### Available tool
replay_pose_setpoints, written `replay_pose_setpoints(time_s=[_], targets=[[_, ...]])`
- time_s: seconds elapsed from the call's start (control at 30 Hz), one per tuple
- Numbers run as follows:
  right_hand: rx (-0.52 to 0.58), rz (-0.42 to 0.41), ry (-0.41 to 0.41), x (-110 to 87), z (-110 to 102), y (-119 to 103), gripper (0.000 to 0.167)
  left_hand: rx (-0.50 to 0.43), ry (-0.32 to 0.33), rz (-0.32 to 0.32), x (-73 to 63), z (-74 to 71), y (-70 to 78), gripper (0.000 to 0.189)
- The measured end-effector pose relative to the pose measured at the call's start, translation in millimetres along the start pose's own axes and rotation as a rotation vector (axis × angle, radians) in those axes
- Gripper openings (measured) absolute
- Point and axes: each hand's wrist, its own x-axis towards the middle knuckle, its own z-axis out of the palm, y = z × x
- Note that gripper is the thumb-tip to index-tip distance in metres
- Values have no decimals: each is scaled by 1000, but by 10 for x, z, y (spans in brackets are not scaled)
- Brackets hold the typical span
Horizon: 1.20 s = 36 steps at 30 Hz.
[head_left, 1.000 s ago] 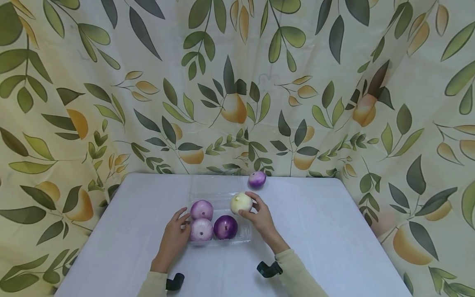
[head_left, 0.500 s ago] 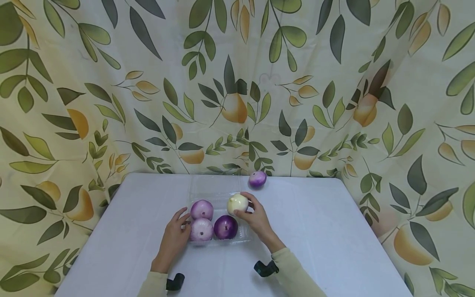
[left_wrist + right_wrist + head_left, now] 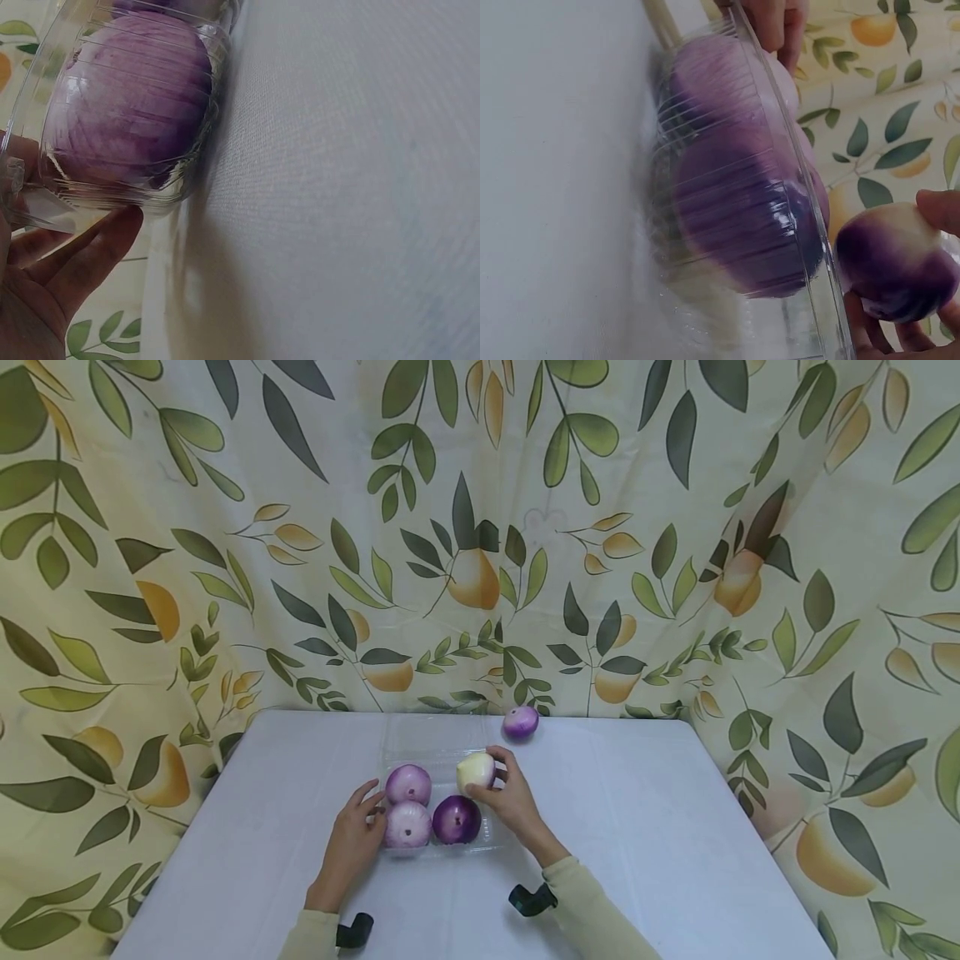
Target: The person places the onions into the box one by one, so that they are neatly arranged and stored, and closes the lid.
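Note:
Near the middle of the table, a clear plastic container (image 3: 491, 837) holds two light purple onions (image 3: 408, 785) on its left and a dark purple onion (image 3: 457, 819) at front right. My left hand (image 3: 352, 831) holds the container's left side; in the left wrist view, fingers (image 3: 94, 259) lie at the rim and against the outer wall. With thumb and fingers, my right hand (image 3: 519, 802) grips a cream-and-purple onion (image 3: 474, 773) over the container's back right part. The right wrist view has this onion (image 3: 896, 262) just beside the container rim (image 3: 810, 187).
Behind the container its clear lid (image 3: 435, 733) lies folded back. Another purple onion (image 3: 521, 722) sits by the table's back edge, right of the lid. A white cloth covers the table (image 3: 637, 827), and a leaf-and-fruit patterned curtain (image 3: 480, 527) hangs behind and at both sides.
My right hand has moved slightly left with the onion, which has turned in the fingers so that some purple shows. My left hand and the other onions have stayed put.

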Motion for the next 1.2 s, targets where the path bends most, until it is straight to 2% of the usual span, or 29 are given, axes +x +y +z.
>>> replay_pose_setpoints(time_s=[0.2, 0.5, 0.73, 0.97, 1.2], targets=[[-51, -14, 4, 14, 64, -12, 71, -1, -12, -20, 7, -7, 5, 32], [-201, -175, 18, 89, 113, 20, 70, 10, 10, -3, 1, 11, -15, 32], [-300, -235, 1, 116, 131, 37, 70, 13, 33, 15, -3, 13, -14, 31], [-328, -196, 14, 146, 153, 42, 73, -10, 7, -5, -6, -4, 6, 32], [-351, -171, 15, 141, 173, 16, 66, -15, -1, -10, -4, -14, 18, 32]])
